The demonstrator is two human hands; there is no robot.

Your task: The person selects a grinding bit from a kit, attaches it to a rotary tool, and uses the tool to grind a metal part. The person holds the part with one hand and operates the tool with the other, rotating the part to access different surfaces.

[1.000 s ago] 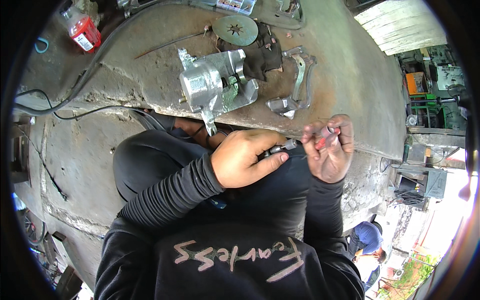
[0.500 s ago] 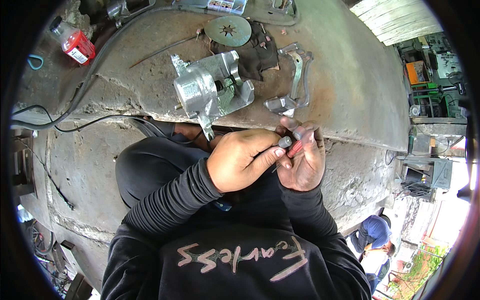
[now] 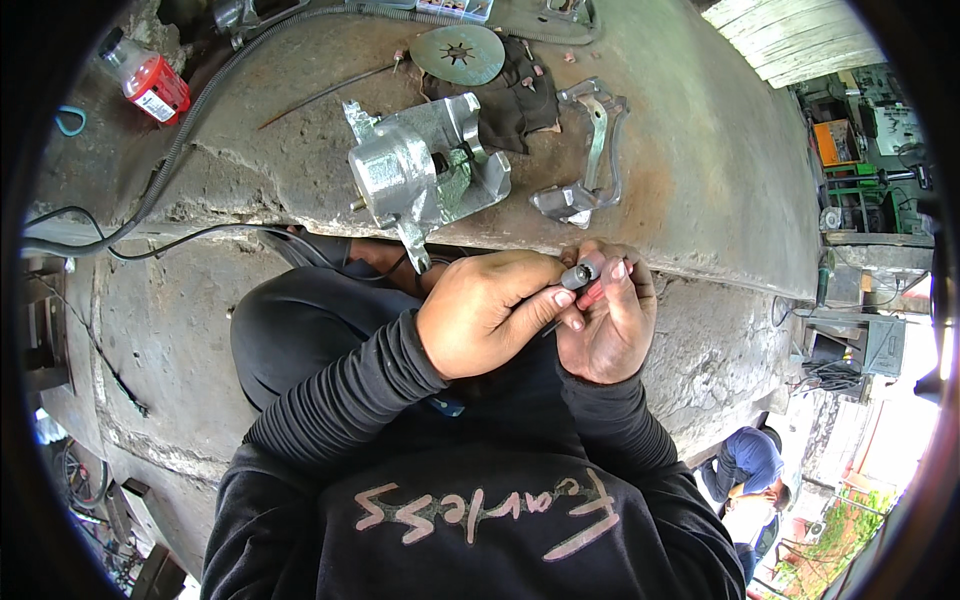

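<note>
My left hand [image 3: 488, 312] is closed, with thumb and fingers pinching a small grey metal cylinder [image 3: 574, 277] whose hollow end points to the right. Close against it is my right hand [image 3: 612, 325], palm up and fingers curled around a red-handled tool [image 3: 592, 294]. A thin dark shank shows between the hands; the rest of that tool is hidden by the fingers. Just beyond both hands, on the concrete ledge, lies a silver brake caliper [image 3: 395, 185]. A metal caliper bracket [image 3: 597, 150] rests to its right.
Beyond the caliper, a round slotted disc [image 3: 457, 55] lies on a dark cloth [image 3: 515, 105]. A red-labelled bottle [image 3: 155, 90] stands far left beside a grey corrugated hose [image 3: 180, 150]. A thin rod [image 3: 330, 95] lies nearby. Another person [image 3: 750, 470] is at the lower right.
The grey cylinder has tilted and shifted slightly right, so its hollow end shows more. Both hands stay together, with the right one moved a little to the right.
</note>
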